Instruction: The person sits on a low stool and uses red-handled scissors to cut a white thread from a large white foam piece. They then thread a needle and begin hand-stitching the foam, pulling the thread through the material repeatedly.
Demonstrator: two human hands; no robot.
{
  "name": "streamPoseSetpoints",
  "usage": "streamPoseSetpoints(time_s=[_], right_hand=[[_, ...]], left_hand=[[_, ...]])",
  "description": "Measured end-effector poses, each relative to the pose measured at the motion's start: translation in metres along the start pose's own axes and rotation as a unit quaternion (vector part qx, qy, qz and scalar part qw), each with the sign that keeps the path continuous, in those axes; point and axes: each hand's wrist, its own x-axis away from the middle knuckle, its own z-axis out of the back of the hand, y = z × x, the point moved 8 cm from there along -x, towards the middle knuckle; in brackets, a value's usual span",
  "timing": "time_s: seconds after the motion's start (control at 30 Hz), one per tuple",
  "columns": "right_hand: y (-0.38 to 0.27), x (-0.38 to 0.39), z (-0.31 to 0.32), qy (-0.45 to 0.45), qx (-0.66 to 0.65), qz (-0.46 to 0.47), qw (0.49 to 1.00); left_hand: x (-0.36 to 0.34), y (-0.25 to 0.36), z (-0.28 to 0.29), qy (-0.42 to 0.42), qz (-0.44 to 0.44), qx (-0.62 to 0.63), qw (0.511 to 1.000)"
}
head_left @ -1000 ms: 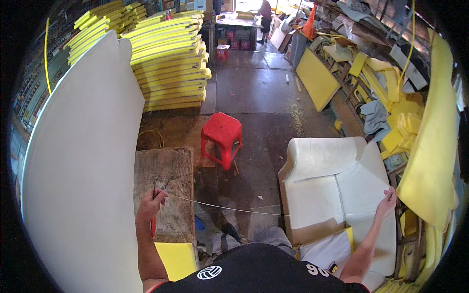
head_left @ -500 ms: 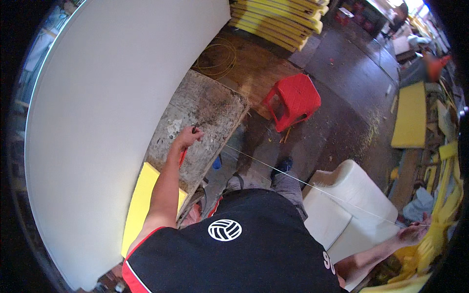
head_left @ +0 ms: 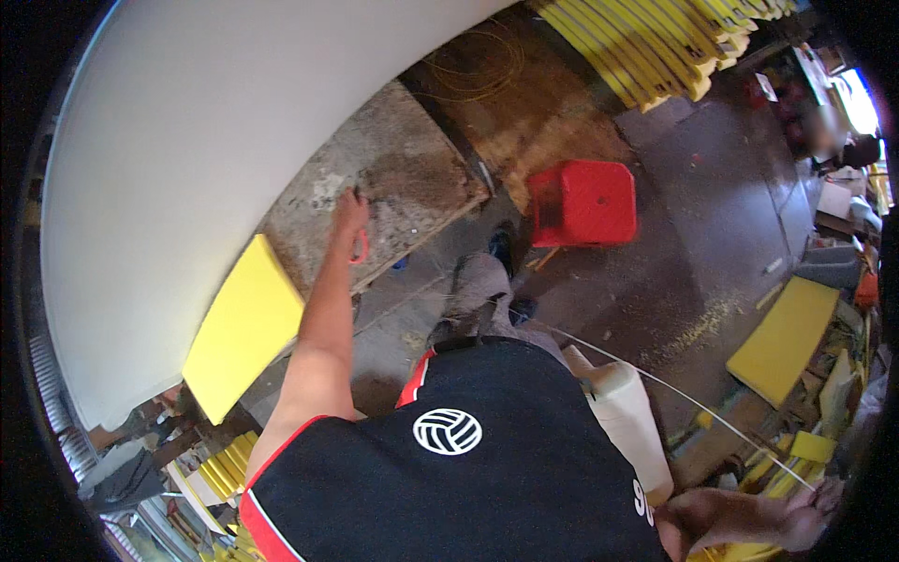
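My left hand (head_left: 350, 214) is over the worn grey board (head_left: 403, 140), its fingers closed and mostly hidden behind the back of the hand. Beside that wrist shows a red loop (head_left: 361, 246), like a handle; I cannot tell whether it is held. A thin white cord (head_left: 674, 389) runs taut from near my lap toward the lower right. There my right hand (head_left: 813, 517) grips the cord's end, blurred near the rim of the view.
A large pale panel (head_left: 187, 169) rises on the left, with a yellow foam piece (head_left: 245, 323) by its lower edge. A red stool (head_left: 585, 203) stands ahead. Stacked yellow foam strips (head_left: 655, 47) lie beyond. A cream padded piece (head_left: 632, 426) is at my right.
My view has turned, so the stool and board appear shifted. My right hand has moved lower in view with the cord. My left hand remains over the board.
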Motion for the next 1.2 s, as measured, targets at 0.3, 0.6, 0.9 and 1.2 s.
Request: streamPoseSetpoints(time_s=[0.3, 0.6, 0.9, 1.2], right_hand=[[-0.051, -0.078, -0.138, -0.053, -0.165, -0.006, 0.985], [-0.062, -0.052, -0.275, -0.083, -0.092, -0.087, 0.989], [-0.062, -0.039, -0.364, -0.1, -0.346, -0.145, 0.921], [-0.016, -0.05, -0.429, -0.104, -0.317, -0.197, 0.922]], left_hand=[[-0.043, 0.04, 0.011, 0.095, 0.076, -0.078, 0.989], [-0.045, 0.061, 0.042, 0.111, 0.117, -0.037, 0.986], [-0.031, 0.214, 0.078, 0.271, -0.147, 0.067, 0.949], [-0.031, 0.375, 0.004, 0.088, -0.228, 0.259, 0.935]])
